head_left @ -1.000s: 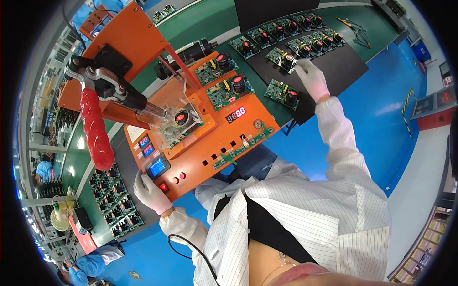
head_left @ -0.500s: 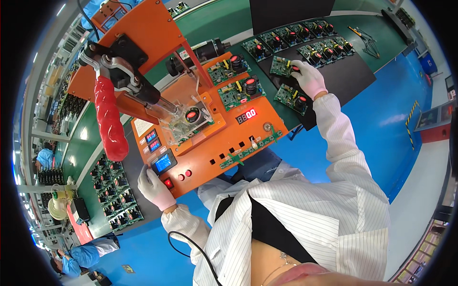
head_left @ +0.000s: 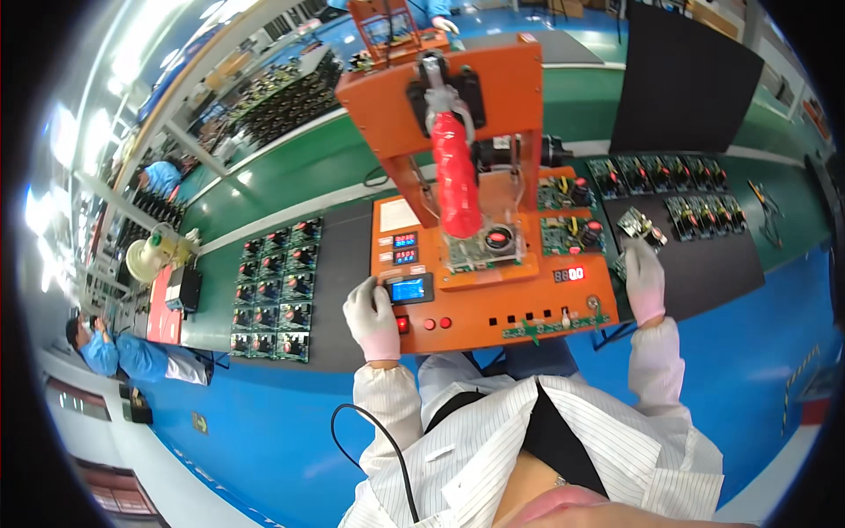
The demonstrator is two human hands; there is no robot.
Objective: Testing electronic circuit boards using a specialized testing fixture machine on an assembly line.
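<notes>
My left hand (head_left: pixel 371 324), white-gloved, rests at the left front edge of an orange test fixture (head_left: pixel 471 327). Its fingers lie loosely beside a blue display (head_left: pixel 411 289), holding nothing. On the right, my gloved right hand (head_left: pixel 645 283) pinches the near edge of a green circuit board (head_left: pixel 641 226), which looks tilted. Another board is mostly hidden beneath that hand. A clear plate (head_left: pixel 475 256) covers a board in the fixture, and its red-topped round part (head_left: pixel 499 238) shows. Above stands the press's red lever handle (head_left: pixel 454 176). Two boards (head_left: pixel 570 236) sit along the fixture's right side.
Rows of circuit boards (head_left: pixel 276 289) lie left of the fixture, and more boards (head_left: pixel 660 174) stand at the back right. A black panel (head_left: pixel 687 84) rises behind them. A cable tool (head_left: pixel 767 211) lies far right. A co-worker in blue (head_left: pixel 132 354) is at the left.
My view has swung, so the fixture now appears upright and more to the right. My right hand has tilted the circuit board. My left hand stays at the fixture's edge.
</notes>
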